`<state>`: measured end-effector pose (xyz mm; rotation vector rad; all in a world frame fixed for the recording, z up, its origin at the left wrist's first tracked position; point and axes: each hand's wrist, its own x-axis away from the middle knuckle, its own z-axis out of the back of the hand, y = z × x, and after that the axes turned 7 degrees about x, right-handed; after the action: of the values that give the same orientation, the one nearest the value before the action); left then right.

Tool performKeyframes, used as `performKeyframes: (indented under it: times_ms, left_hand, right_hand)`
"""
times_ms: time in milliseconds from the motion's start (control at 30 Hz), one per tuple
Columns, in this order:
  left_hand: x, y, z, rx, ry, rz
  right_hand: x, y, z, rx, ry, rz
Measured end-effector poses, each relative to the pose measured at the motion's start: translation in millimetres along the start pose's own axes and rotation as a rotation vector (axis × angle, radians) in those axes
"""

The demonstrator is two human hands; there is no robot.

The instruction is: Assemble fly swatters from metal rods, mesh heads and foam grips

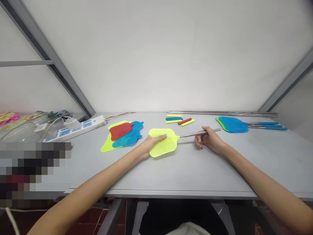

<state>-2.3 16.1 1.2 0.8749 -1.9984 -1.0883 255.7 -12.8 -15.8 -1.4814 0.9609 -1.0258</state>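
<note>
My left hand grips the left edge of a yellow fly swatter head, thumb lying over its mesh. From the head's neck a metal rod runs right, and my right hand pinches it near its bare end between thumb and fingers. The swatter is held just above the table. Behind it lie short coloured tubes in yellow, blue and red. Loose swatter heads overlap at the left, a red one on top of yellow and blue ones.
Fly swatters with blue handles and blue and green heads lie at the right. Long metal rods rest along the back wall. A white power strip with plugs stands at the left, and grey frame posts rise at both sides.
</note>
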Motion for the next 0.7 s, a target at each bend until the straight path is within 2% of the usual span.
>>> performKeyframes:
  times_ms: [300,700]
  left_hand:
    - [0,-1,1,0.023,0.023,-0.004]
    - [-1,0,3,0.041,0.041,0.048]
  right_hand:
    - [3,3,-7,-0.01,-0.051,-0.011]
    - [6,4,-11,0.029,-0.076,0.065]
